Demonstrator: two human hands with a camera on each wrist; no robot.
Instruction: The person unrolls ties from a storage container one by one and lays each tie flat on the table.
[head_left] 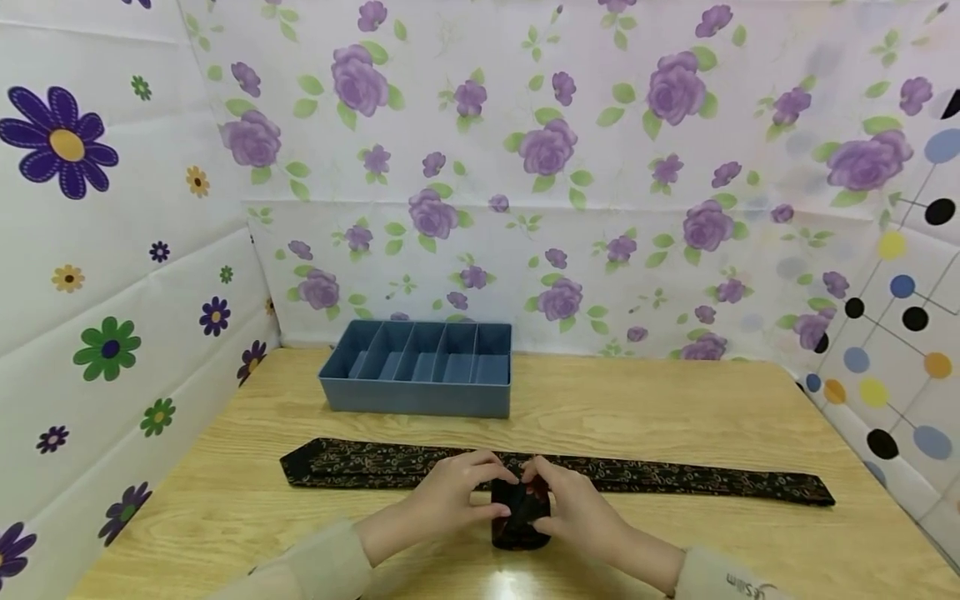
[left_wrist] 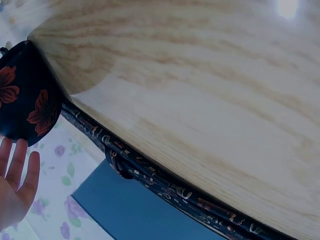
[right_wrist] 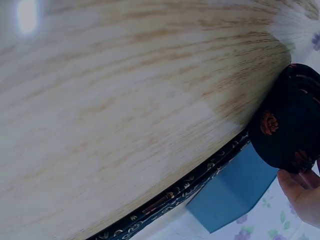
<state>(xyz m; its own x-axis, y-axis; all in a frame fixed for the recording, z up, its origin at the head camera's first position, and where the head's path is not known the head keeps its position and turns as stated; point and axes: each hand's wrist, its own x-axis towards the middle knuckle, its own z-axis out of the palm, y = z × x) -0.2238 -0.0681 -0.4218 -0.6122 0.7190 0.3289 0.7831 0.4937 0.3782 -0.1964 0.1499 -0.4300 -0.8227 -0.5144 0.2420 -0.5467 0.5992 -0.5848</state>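
In the head view, we see both forearms reach in from the near edge of the wooden table (head_left: 660, 408), wrists angled toward each other. The left hand (head_left: 456, 493) and the right hand (head_left: 573, 507) arch over a dark rolled necktie (head_left: 520, 527), fingers bent at its top and thumbs at its near side, so that we read both as grasping it between them. The roll is at the middle of the near part of the table, just in front of a flat patterned necktie (head_left: 360, 462). This strip spans most of the width: its pointed end faces left, its narrow end nears the right table edge. Beyond it, across a band of wood, we find a blue five-compartment organizer (head_left: 420, 398) near the back edge, where a rose-printed cloth (head_left: 480, 150) rises; wood extends to the right of the organizer. In the left wrist view, we note extended fingers of the left hand meeting the roll's rim, beside red flower motifs. In the right wrist view, we see fingertips of the right hand pinching the rim, with coiled layers visible at the opposite end.
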